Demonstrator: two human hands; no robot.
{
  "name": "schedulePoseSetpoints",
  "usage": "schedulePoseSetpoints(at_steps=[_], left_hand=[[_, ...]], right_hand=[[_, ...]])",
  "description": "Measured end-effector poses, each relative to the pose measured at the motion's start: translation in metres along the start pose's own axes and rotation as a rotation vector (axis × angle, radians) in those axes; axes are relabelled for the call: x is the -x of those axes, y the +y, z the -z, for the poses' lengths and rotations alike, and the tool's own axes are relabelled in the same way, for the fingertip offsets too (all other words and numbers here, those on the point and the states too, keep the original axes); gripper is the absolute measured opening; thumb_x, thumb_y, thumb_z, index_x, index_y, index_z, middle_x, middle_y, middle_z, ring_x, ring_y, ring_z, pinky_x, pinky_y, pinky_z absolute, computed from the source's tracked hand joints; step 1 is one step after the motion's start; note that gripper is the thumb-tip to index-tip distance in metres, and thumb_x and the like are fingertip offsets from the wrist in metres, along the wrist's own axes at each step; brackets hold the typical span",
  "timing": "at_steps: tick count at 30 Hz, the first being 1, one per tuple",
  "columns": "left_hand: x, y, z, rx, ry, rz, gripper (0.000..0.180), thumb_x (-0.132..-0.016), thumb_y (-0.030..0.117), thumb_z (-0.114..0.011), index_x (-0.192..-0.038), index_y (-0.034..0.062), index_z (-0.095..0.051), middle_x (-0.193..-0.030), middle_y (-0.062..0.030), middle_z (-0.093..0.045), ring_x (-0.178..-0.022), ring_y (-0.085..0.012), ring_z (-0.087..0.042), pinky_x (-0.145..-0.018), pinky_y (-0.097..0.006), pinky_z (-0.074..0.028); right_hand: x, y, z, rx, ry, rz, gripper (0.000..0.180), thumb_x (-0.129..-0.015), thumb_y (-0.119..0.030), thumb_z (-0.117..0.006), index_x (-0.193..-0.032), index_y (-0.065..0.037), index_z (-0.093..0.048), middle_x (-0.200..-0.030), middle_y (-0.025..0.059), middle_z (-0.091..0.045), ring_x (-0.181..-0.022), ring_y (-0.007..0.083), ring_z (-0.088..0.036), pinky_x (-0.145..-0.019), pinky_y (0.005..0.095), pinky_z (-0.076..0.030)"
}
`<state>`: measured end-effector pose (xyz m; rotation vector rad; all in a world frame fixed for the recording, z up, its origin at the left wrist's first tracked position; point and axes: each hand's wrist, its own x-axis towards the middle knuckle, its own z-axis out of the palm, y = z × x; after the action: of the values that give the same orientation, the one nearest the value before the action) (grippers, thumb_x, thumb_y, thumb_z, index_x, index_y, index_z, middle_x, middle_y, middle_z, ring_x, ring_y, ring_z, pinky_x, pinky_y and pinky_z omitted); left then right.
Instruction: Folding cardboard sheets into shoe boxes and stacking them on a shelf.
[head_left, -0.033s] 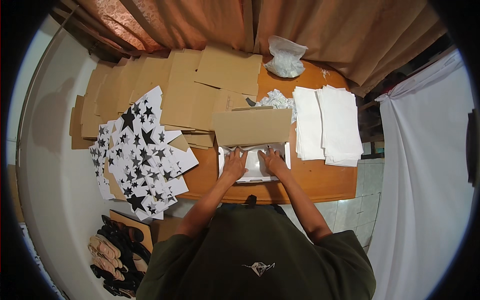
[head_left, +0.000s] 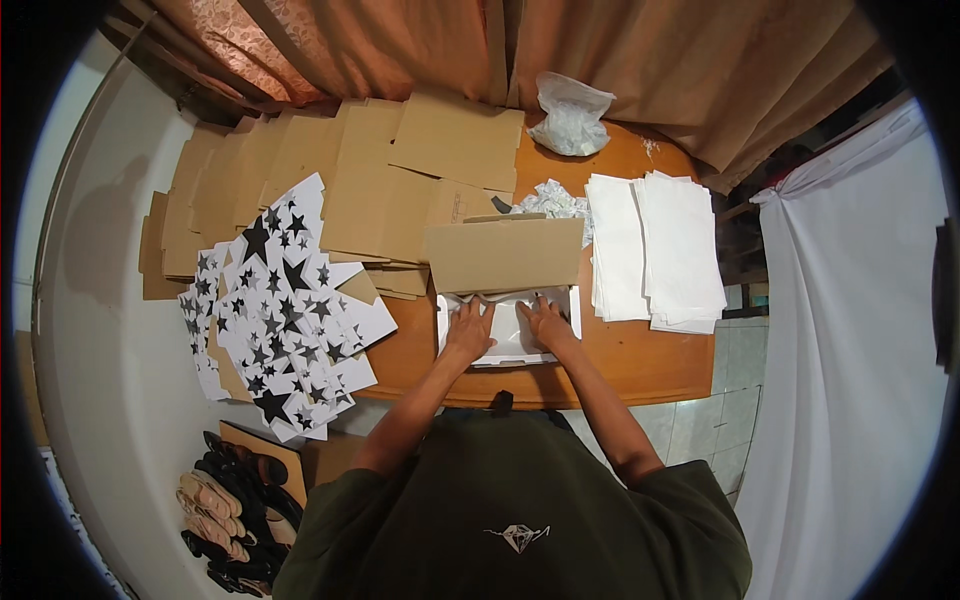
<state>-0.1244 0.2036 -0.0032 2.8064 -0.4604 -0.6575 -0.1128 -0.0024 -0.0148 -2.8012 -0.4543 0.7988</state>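
Note:
A cardboard box (head_left: 505, 361) with a white inside stands before me, its brown lid (head_left: 505, 255) raised at the far side. Both hands reach into it. My left hand (head_left: 468, 332) lies at the box's left part with fingers spread. Toward the right side, my right hand (head_left: 545, 325) rests with its fingers apart too. Between them shows a white sheet (head_left: 507, 325), apparently paper, lining the bottom; the fingertips seem to press at its far part. Neither hand grips anything that I can see.
Flat brown cardboard pieces (head_left: 375, 210) overlap along the back left, beside star-printed white cardboard (head_left: 290, 320). Right of the box lie stacks of white sheets (head_left: 682, 250). Behind the lid are small white packets (head_left: 560, 200) and a clear plastic bag (head_left: 572, 125). Shoes (head_left: 240, 510) lie lower left.

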Motion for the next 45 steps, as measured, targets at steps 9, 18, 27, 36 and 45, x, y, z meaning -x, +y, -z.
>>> schedulePoseSetpoints(at_steps=[9, 18, 27, 36, 45], left_hand=[[-0.008, -0.007, -0.006, -0.006, 0.004, -0.017, 0.094, -0.07, 0.034, -0.089, -0.146, 0.0067, -0.04, -0.143, -0.0262, -0.04, -0.129, -0.0449, -0.043, -0.11, -0.054, -0.037], [-0.016, -0.014, -0.011, -0.071, 0.035, -0.078, 0.072, -0.079, -0.004, -0.067, -0.145, 0.0115, -0.044, -0.146, -0.0236, -0.042, -0.127, -0.0412, -0.049, -0.091, -0.045, -0.056], [-0.011, -0.008, -0.006, -0.15, -0.055, -0.011, 0.094, -0.073, -0.005, -0.072, -0.155, 0.017, -0.032, -0.15, -0.0201, -0.034, -0.13, -0.0437, -0.043, -0.089, -0.045, -0.058], [-0.012, -0.006, -0.002, -0.123, -0.097, 0.006, 0.099, -0.07, -0.009, -0.072, -0.156, 0.0205, -0.031, -0.15, -0.0169, -0.035, -0.126, -0.0432, -0.043, -0.09, -0.049, -0.057], [0.015, -0.036, -0.02, -0.109, -0.025, 0.021, 0.1, -0.068, -0.013, -0.07, -0.155, 0.0219, -0.034, -0.151, -0.0189, -0.033, -0.125, -0.0461, -0.043, -0.091, -0.046, -0.059]], right_hand=[[0.002, -0.008, 0.003, 0.04, -0.006, -0.03, 0.058, -0.095, -0.015, -0.05, -0.151, -0.007, -0.039, -0.144, 0.0337, -0.038, -0.129, 0.0536, -0.046, -0.103, 0.0523, -0.049], [-0.005, -0.008, 0.014, 0.021, 0.063, -0.012, 0.051, -0.098, -0.009, -0.046, -0.147, -0.022, -0.05, -0.144, 0.0274, -0.042, -0.123, 0.048, -0.054, -0.087, 0.0491, -0.059], [-0.005, -0.019, 0.01, 0.137, -0.074, -0.065, 0.069, -0.095, -0.006, -0.05, -0.158, -0.021, -0.029, -0.15, 0.0278, -0.034, -0.127, 0.0522, -0.048, -0.094, 0.0463, -0.057], [-0.01, -0.017, -0.006, 0.148, -0.098, -0.123, 0.074, -0.093, -0.011, -0.058, -0.159, -0.023, -0.027, -0.152, 0.0245, -0.028, -0.118, 0.0442, -0.056, -0.084, 0.0406, -0.06], [-0.015, -0.025, -0.018, 0.068, -0.143, 0.103, 0.073, -0.095, -0.005, -0.049, -0.16, -0.023, -0.023, -0.155, 0.0359, -0.024, -0.118, 0.0552, -0.057, -0.095, 0.0481, -0.055]])
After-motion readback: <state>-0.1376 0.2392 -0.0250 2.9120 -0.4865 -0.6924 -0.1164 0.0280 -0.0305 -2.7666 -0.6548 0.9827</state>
